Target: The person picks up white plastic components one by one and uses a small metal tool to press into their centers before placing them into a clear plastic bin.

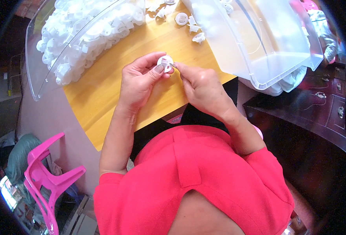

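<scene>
Between the thumb and fingers of my left hand [138, 81] is a small round white plastic part [164, 59] with slots in its face. My right hand [207, 87] is closed in a pinch at the right edge of that part. A thin dark tip [173, 65] shows at its fingertips, touching or very near the part; the rest is hidden in the fingers, so its kind cannot be made out. Both hands are above the yellow wooden table [102, 102]. Several loose white parts [182, 18] of like shape lie beyond them at the table's far side.
A clear plastic bin [31, 74] heaped with white parts stands at the left. Another clear bin [276, 83] sits at the right, with a few parts inside. A pink plastic chair [55, 178] is at lower left, a dark cabinet [298, 109] at right. Another person's sleeve [321, 29] shows at upper right.
</scene>
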{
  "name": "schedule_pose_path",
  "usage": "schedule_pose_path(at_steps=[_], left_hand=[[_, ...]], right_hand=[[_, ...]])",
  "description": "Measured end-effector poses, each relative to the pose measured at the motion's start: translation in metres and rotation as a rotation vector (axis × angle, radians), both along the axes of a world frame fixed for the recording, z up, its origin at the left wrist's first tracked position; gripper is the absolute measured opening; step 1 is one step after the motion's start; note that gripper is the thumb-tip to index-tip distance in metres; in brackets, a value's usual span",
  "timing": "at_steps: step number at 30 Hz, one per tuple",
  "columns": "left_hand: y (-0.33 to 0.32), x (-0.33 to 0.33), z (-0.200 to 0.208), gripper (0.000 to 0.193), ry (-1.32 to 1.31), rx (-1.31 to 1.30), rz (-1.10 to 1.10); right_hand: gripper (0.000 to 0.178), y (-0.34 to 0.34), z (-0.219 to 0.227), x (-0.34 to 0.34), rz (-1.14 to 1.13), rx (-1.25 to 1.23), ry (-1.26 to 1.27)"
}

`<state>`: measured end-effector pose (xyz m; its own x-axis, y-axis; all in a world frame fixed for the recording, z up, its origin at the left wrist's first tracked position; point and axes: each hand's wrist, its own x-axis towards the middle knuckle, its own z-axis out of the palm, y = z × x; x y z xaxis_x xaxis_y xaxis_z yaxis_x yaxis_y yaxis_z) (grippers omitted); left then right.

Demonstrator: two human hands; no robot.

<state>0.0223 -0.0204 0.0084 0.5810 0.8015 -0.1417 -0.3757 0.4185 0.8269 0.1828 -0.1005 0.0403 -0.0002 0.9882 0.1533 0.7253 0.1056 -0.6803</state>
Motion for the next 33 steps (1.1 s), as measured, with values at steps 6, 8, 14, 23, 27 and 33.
schedule_pose_path(at_steps=[6,8,14,23,27,33], left_hand=[[0.0,-0.001,0.0,0.028,0.007,-0.002,0.0],[-0.001,0.0,0.0,0.028,0.01,0.002,0.003],[-0.002,0.002,-0.002,0.028,0.058,0.036,0.017],[-0.006,0.002,-0.006,0.024,0.159,0.116,0.021],[-0.007,-0.001,-0.008,0.023,0.145,0.154,-0.032],[-0.006,0.0,-0.003,0.024,0.139,0.158,-0.085]], right_hand=[[0.025,0.0,0.0,0.0,0.01,-0.003,-0.091],[0.025,0.0,-0.001,0.0,0.016,0.002,-0.1],[0.021,0.001,-0.003,-0.002,0.016,0.005,-0.142],[0.023,0.007,0.013,-0.004,0.112,-0.207,-0.416],[0.02,0.016,0.025,0.011,0.273,-0.27,-0.417],[0.02,0.023,0.034,0.022,0.44,-0.339,-0.465]])
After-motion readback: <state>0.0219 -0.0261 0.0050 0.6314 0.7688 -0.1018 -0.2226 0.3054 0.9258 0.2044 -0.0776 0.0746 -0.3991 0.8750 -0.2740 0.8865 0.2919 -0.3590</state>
